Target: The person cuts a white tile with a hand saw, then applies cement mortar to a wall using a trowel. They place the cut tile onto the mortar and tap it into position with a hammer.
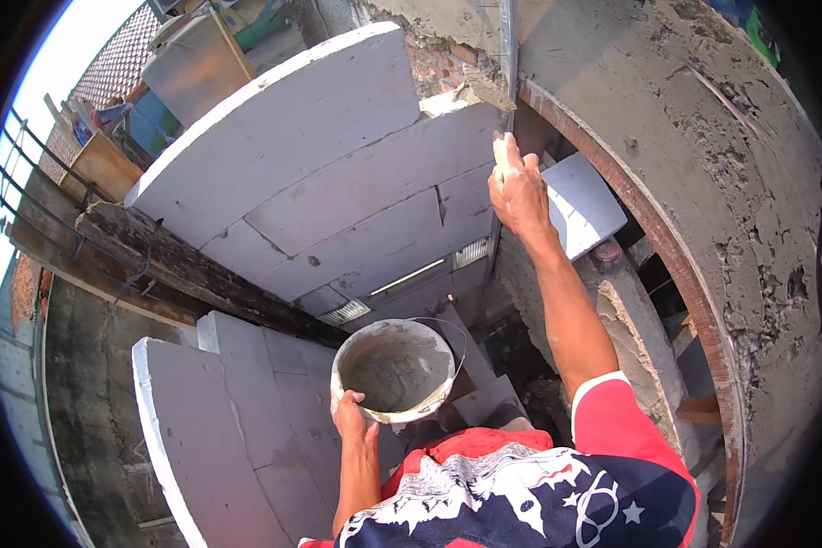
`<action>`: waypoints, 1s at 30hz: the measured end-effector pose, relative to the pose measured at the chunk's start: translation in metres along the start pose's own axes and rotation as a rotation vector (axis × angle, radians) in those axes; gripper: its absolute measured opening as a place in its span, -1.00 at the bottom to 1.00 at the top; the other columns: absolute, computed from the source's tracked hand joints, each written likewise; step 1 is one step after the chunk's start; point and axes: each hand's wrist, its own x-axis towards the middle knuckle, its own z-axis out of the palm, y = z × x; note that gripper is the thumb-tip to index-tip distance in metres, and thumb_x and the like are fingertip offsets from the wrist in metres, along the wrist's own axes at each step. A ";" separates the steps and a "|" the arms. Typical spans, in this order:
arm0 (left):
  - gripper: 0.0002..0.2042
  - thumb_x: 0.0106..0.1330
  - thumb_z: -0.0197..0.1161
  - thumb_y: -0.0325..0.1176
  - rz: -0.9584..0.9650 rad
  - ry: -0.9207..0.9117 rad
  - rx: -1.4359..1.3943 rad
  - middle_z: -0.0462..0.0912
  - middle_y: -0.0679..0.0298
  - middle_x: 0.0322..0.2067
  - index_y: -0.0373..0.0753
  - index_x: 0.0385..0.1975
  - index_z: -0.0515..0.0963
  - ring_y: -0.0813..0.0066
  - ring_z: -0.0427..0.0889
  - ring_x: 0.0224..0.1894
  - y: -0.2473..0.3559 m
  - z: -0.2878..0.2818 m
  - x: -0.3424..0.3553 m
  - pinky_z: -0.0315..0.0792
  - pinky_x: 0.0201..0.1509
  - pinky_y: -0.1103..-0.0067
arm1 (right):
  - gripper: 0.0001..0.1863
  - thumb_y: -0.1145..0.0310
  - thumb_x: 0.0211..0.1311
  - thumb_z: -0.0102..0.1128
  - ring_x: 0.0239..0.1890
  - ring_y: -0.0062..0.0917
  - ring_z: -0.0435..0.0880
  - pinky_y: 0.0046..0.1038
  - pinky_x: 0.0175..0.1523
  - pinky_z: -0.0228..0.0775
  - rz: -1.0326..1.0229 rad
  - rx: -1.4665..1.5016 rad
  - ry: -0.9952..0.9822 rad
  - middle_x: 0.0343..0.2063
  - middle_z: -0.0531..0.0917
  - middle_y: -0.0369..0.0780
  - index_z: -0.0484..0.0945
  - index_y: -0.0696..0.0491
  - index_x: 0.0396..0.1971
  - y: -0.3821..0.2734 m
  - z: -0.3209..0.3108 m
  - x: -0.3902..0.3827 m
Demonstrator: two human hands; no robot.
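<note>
— What does the view from above the worker show?

— A person in a red, white and dark printed shirt (539,493) stands at a wall of pale grey blocks (338,183), seen from the head down. The left hand (352,416) grips the near rim of a round bucket (393,370), fingers curled over the edge and thumb on the outside. The bucket is held up in front of the chest, level with the lower courses of the wall, and it holds wet grey mortar (395,376). A thin wire handle hangs down on its far side.

— And the other hand?

— The right hand (519,192) is raised, arm nearly straight, against the right end of the block wall, where the blocks meet a rough concrete column (612,73). The fingers are closed together on a small lump of pale mortar (500,146), pressed at the vertical joint. Whether a tool is in that hand cannot be told.

— What else surrounds them?

— A loose grey slab (580,201) leans just right of the raised hand. A second block wall (219,429) stands at lower left, with a dark weathered timber beam (183,265) between the two walls. A rusty curved edge (685,274) runs down the right side.
</note>
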 end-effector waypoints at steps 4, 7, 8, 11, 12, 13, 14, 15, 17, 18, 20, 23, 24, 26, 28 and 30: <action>-0.37 0.05 0.02 -0.65 0.030 -0.076 -0.027 0.60 0.11 0.05 -0.39 0.26 0.46 0.19 0.63 0.06 0.003 0.014 -0.002 0.54 0.22 0.34 | -0.33 0.33 0.32 0.24 -0.21 0.07 0.68 -0.06 -0.06 0.55 -0.025 -0.123 -0.143 -0.15 0.63 0.19 0.38 0.25 0.40 0.029 0.004 0.049; -0.36 0.05 0.01 -0.66 0.004 -0.097 -0.072 0.60 0.10 0.08 -0.39 0.27 0.46 0.20 0.63 0.08 0.001 0.013 -0.004 0.54 0.23 0.35 | -0.36 0.33 0.31 0.23 -0.21 0.08 0.69 -0.01 -0.07 0.54 -0.165 -0.010 -0.178 -0.19 0.59 0.15 0.43 0.24 0.37 0.013 0.004 0.023; -0.36 0.04 0.01 -0.67 -0.011 -0.091 -0.049 0.61 0.10 0.09 -0.39 0.27 0.46 0.19 0.63 0.08 -0.003 0.016 -0.002 0.53 0.24 0.36 | -0.31 0.32 0.32 0.16 -0.11 0.18 0.72 0.04 0.04 0.60 -0.107 -0.074 -0.266 -0.08 0.55 0.16 0.36 0.12 0.47 0.003 0.005 0.010; -0.35 0.04 0.00 -0.68 -0.005 -0.124 -0.026 0.61 0.10 0.11 -0.39 0.28 0.45 0.20 0.62 0.11 -0.004 0.025 0.004 0.50 0.30 0.39 | -0.32 0.39 0.39 0.14 -0.28 0.10 0.74 0.08 -0.07 0.62 -0.009 -0.247 -0.190 -0.06 0.54 0.08 0.32 -0.08 0.52 0.023 0.028 -0.035; -0.34 0.06 -0.01 -0.67 0.005 -0.139 -0.029 0.60 0.12 0.09 -0.36 0.30 0.44 0.20 0.61 0.10 -0.005 0.024 0.006 0.51 0.28 0.36 | -0.32 0.41 0.37 0.16 -0.30 0.08 0.73 0.05 -0.10 0.62 -0.009 -0.243 -0.187 -0.08 0.52 0.08 0.34 -0.06 0.51 0.020 0.022 -0.047; -0.34 0.08 -0.02 -0.67 0.009 -0.146 -0.032 0.58 0.13 0.08 -0.32 0.32 0.43 0.21 0.60 0.09 -0.006 0.022 0.005 0.52 0.27 0.34 | -0.32 0.42 0.35 0.18 -0.31 0.06 0.73 0.02 -0.12 0.63 -0.007 -0.242 -0.195 -0.11 0.51 0.07 0.36 -0.03 0.49 0.017 0.011 -0.061; -0.34 0.07 -0.01 -0.67 0.002 -0.131 -0.025 0.59 0.13 0.09 -0.34 0.31 0.44 0.22 0.60 0.11 -0.005 0.022 0.004 0.50 0.29 0.36 | -0.32 0.44 0.34 0.21 -0.33 0.04 0.72 -0.02 -0.15 0.64 -0.007 -0.240 -0.203 -0.13 0.50 0.06 0.37 0.00 0.48 0.015 0.000 -0.074; -0.33 0.06 -0.01 -0.68 -0.013 -0.127 -0.018 0.61 0.13 0.10 -0.36 0.31 0.45 0.23 0.61 0.12 -0.001 0.029 0.003 0.48 0.31 0.39 | -0.31 0.45 0.33 0.23 -0.31 0.02 0.72 -0.05 -0.16 0.64 -0.021 -0.224 -0.190 -0.14 0.50 0.04 0.37 -0.01 0.48 0.017 -0.015 -0.086; -0.33 0.06 -0.01 -0.68 0.007 -0.121 0.002 0.61 0.14 0.10 -0.36 0.31 0.45 0.25 0.61 0.12 0.006 0.031 0.001 0.48 0.31 0.41 | -0.28 0.47 0.31 0.28 -0.24 0.01 0.68 -0.15 -0.08 0.65 -0.109 -0.143 -0.182 -0.20 0.50 0.00 0.37 -0.02 0.49 0.019 -0.035 -0.121; -0.33 0.07 -0.01 -0.68 0.035 -0.124 0.021 0.60 0.15 0.09 -0.34 0.33 0.45 0.27 0.60 0.11 0.007 0.029 0.005 0.50 0.29 0.40 | -0.31 0.48 0.28 0.28 -0.09 -0.04 0.67 0.04 0.15 0.48 -0.103 -0.031 -0.217 -0.23 0.55 -0.04 0.39 0.10 0.44 0.010 -0.047 -0.141; -0.32 0.09 -0.01 -0.67 0.072 -0.176 0.049 0.59 0.17 0.10 -0.32 0.35 0.44 0.32 0.60 0.11 0.013 0.049 0.009 0.51 0.27 0.42 | -0.35 0.52 0.24 0.22 -0.07 -0.05 0.71 -0.22 0.33 0.51 -0.039 0.279 -0.251 -0.13 0.69 0.03 0.42 0.19 0.39 0.001 -0.079 -0.182; -0.31 0.12 0.00 -0.65 0.151 -0.305 0.120 0.58 0.19 0.16 -0.30 0.39 0.43 0.37 0.58 0.17 0.019 0.070 0.019 0.48 0.29 0.46 | -0.37 0.51 0.24 0.20 -0.07 -0.06 0.73 -0.29 0.23 0.56 0.123 0.501 -0.620 -0.09 0.71 0.04 0.46 0.19 0.37 -0.013 -0.127 -0.226; -0.28 0.12 -0.01 -0.66 0.177 -0.304 0.153 0.54 0.21 0.24 -0.29 0.42 0.42 0.41 0.51 0.23 0.023 0.075 0.020 0.41 0.32 0.49 | -0.37 0.50 0.23 0.19 -0.07 -0.05 0.74 -0.30 0.16 0.58 0.083 0.537 -0.703 -0.08 0.72 0.05 0.47 0.19 0.36 -0.013 -0.125 -0.239; -0.26 0.13 -0.03 -0.66 0.232 -0.340 0.240 0.47 0.21 0.33 -0.26 0.45 0.40 0.39 0.42 0.34 0.025 0.078 0.013 0.31 0.40 0.49 | -0.37 0.44 0.28 0.24 -0.23 -0.09 0.75 -0.21 -0.04 0.65 -0.046 0.233 -0.806 -0.17 0.69 0.03 0.45 0.19 0.38 -0.020 -0.102 -0.246; -0.28 0.15 -0.02 -0.63 0.304 -0.390 0.319 0.45 0.19 0.37 -0.24 0.45 0.42 0.28 0.36 0.44 0.029 0.087 0.007 0.23 0.50 0.42 | -0.40 0.38 0.37 0.21 -0.36 -0.06 0.75 -0.13 -0.21 0.66 -0.140 -0.054 -0.824 -0.25 0.64 0.07 0.43 0.19 0.39 -0.031 -0.064 -0.244; -0.32 0.12 -0.01 -0.60 0.596 -0.426 0.614 0.47 0.16 0.38 -0.32 0.37 0.47 0.15 0.23 0.54 0.030 0.102 -0.007 0.11 0.59 0.30 | -0.42 0.34 0.43 0.15 -0.43 -0.02 0.75 -0.08 -0.32 0.64 -0.192 -0.188 -0.810 -0.29 0.61 0.12 0.41 0.19 0.40 -0.031 -0.026 -0.247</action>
